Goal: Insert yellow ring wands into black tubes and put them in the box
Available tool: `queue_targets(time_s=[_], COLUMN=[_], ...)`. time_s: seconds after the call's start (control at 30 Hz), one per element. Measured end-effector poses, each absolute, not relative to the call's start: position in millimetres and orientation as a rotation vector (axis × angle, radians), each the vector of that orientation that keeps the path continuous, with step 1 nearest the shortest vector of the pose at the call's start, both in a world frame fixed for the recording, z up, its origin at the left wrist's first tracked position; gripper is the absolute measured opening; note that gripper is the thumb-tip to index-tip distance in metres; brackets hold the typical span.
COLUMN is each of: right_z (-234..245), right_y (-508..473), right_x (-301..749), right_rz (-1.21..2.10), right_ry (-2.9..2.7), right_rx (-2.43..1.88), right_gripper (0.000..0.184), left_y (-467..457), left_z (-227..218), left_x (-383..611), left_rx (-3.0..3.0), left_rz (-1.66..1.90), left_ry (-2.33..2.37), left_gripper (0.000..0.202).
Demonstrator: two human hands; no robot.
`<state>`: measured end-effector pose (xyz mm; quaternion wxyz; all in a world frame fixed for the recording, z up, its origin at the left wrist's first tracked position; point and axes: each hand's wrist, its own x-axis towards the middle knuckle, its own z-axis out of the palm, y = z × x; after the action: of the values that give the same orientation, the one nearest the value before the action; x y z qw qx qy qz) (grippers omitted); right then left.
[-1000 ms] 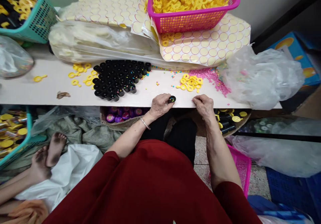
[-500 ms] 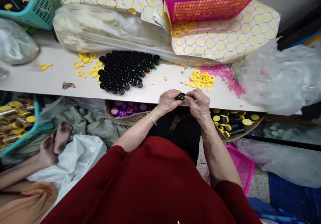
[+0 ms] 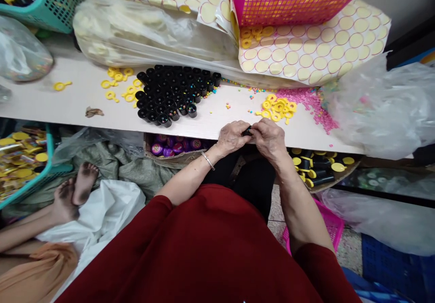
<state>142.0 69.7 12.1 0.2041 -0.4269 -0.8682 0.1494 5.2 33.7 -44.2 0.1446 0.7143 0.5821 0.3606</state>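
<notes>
My left hand (image 3: 233,136) is closed around a small black plastic cup (image 3: 247,132) at the table's front edge. The fingers of my right hand (image 3: 270,137) are pinched together at the cup's mouth. Whatever they hold there, if anything, is hidden. Left of my hands stand several black cups (image 3: 170,92) in a tight cluster, some with tiny coloured beads in them. Just beyond my right hand lies a small heap of yellow ring-shaped pieces (image 3: 277,107), beside a spread of pink bits (image 3: 311,106).
A pink basket (image 3: 299,11) of yellow pieces stands on sheets of round stickers (image 3: 316,51) at the back. Clear plastic bags (image 3: 384,113) lie at the right. Boxes (image 3: 176,158) sit below the table edge. Another person's bare feet (image 3: 84,183) rest at lower left.
My right hand has moved in closer over the cup's mouth, and its fingers now cover more of the cup. The view has shifted slightly.
</notes>
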Motion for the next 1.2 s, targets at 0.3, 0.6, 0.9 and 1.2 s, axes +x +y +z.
queue_targets(time_s=[0.3,0.6,0.9,1.2], right_z=[19.0,-2.5,-25.5,-24.3], right_y=[71.0,85.7,114.3,116.4], right_x=[136.8,171.7,177.5,177.4], right_rz=[0.338,0.639,0.309,0.197], right_ry=[-2.565,-1.97,-1.919,-2.077], right_rx=[-1.123,-1.279,-1.694,-1.7], right_gripper=[0.022,0.013,0.031,0.022], left_y=[33.3,32.6,33.8,33.5], left_z=[-40.4,-38.5,-37.1,-36.9], left_x=[4.5,4.6,2.0,2.0], left_rx=[2.033,1.995,1.817,1.82], left_rz=[1.034,1.075,1.106,1.127], left_ry=[1.66,1.673,1.64,1.635], left_gripper=[0.016,0.02,0.02,0.02])
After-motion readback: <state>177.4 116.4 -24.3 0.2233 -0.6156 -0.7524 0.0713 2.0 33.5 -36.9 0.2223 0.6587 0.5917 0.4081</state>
